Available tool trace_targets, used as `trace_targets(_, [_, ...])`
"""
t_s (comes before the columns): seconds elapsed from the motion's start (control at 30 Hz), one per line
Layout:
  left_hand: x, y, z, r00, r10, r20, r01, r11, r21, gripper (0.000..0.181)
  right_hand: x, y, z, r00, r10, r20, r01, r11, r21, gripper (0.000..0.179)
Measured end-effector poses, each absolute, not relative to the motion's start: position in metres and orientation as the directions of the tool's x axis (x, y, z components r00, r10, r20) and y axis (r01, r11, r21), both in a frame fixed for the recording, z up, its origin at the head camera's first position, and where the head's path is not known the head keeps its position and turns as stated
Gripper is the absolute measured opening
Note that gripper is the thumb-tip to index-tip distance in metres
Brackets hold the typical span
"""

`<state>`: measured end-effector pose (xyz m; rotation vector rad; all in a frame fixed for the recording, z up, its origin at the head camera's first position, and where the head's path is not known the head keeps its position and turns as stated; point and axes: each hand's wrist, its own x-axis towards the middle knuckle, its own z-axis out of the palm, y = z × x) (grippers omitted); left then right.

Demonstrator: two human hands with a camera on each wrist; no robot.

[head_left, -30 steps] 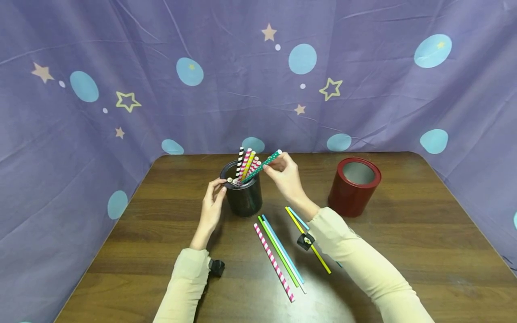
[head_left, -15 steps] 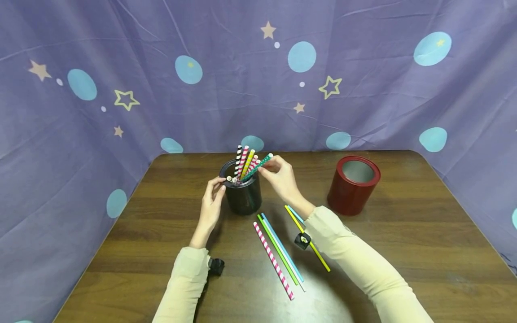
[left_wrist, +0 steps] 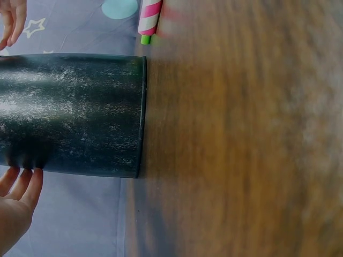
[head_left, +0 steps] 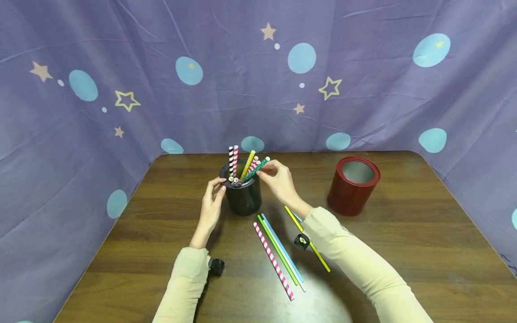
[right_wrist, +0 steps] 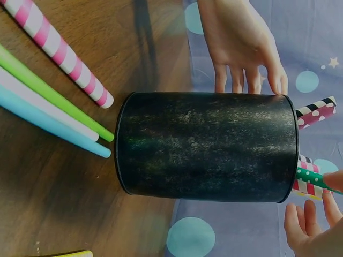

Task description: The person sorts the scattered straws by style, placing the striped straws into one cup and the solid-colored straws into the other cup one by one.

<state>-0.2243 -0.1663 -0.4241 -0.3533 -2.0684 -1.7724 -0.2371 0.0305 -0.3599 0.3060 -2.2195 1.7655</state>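
Note:
Paper straws stand in a black can (head_left: 244, 199), among them a black-striped one (head_left: 231, 157), a pink-striped one (head_left: 236, 154) and a yellow one (head_left: 248, 162). My right hand (head_left: 280, 183) pinches a green straw with white dots (head_left: 264, 162) near its upper end; the straw leans right, its lower part inside the can. At the can's left side, my left hand (head_left: 211, 202) touches the wall near the rim. Its fingers (right_wrist: 237, 77) look fairly straight against the can in the right wrist view. How deep the straws reach is hidden by the can wall.
A red can (head_left: 349, 195) with a pale inside stands at the right. In front of the black can lie a pink-striped straw (head_left: 271, 256) and green (head_left: 278, 251), white and blue straws (head_left: 284, 250). A yellow straw (head_left: 320, 258) lies partly under my right forearm.
The green dotted straw has moved left and lower with my right hand. Inside the can, the black-striped and pink-striped straws have shifted left. My left hand stays at the can.

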Motion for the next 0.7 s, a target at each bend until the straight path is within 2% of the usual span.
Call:
trace_targets(0.33, [-0.208,-0.159,-0.401,-0.9,-0.057,0.432,0.414,0.196,0.889,0.023,-0.232,0.037,-0.367,-0.933,-0.038,0.359,-0.359,0.202,-0.911,0.02])
trace_targets(0.7, [-0.208,-0.159,-0.4,-0.904,-0.051,0.424,0.41,0.176,0.895,0.025,-0.222,0.046,-0.378,-0.939,-0.122,0.322,-0.342,0.223,-0.913,0.02])
